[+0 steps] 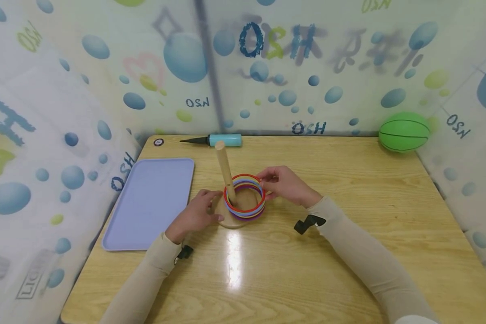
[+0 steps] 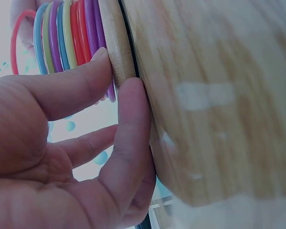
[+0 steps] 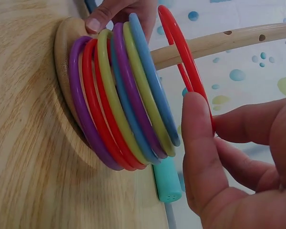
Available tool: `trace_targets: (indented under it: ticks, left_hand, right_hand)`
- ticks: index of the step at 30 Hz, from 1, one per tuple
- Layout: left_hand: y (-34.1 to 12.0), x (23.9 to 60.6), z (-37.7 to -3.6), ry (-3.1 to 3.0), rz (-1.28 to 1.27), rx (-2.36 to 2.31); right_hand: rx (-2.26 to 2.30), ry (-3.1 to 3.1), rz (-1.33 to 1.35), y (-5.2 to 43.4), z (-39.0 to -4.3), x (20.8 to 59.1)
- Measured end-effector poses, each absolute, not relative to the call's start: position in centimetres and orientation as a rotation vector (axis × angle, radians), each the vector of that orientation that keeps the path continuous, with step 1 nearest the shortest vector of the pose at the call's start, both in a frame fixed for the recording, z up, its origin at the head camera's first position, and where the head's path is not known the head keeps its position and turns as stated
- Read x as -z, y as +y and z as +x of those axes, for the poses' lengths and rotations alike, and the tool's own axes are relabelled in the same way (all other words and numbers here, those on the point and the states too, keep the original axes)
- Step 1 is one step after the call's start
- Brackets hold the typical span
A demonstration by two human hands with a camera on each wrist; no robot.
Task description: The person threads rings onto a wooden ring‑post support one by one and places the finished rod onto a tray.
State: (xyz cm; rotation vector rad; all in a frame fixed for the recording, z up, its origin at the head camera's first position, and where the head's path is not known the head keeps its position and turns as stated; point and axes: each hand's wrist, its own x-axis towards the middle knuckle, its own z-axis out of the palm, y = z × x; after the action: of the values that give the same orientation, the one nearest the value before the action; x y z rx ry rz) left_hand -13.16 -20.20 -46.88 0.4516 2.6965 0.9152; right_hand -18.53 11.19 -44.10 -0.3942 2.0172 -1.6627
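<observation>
Lifting step: the right hand [image 1: 285,184] is pinching the top red ring [image 3: 183,57] between thumb and fingers [image 3: 200,143], holding it apart from the stack and tilted on the peg, so this looks like the moment of one ring travelling along the peg.
Counter [image 1: 348,252]: is carrying everything, with the ring toy sitting near its middle, beside a lilac tray [image 1: 150,202].
Wooden base [image 1: 231,218]: is resting flat while the left hand [image 1: 194,216] is bracing its rim, fingers [image 2: 128,143] straight and pressing, gripping nothing.
Peg [image 1: 225,171]: is standing slightly tilted, threading every ring.
Ring stack [image 3: 119,119]: is lying on the base, thin glossy hoops in purple, red, yellow, blue and green, touching one another.
Next move, as a judgement: is calling for keeping the red ring level so it is clearing the peg without snagging, base held firm.
</observation>
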Motion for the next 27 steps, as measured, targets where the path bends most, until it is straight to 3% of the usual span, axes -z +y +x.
trace_targets:
  ticks: [27]
  left_hand:
    - [-20.2,46.7,-13.3,2.666,0.420,-0.920]
  right_hand:
    - [1.634,2.076,-0.427,11.7,-18.6,45.0]
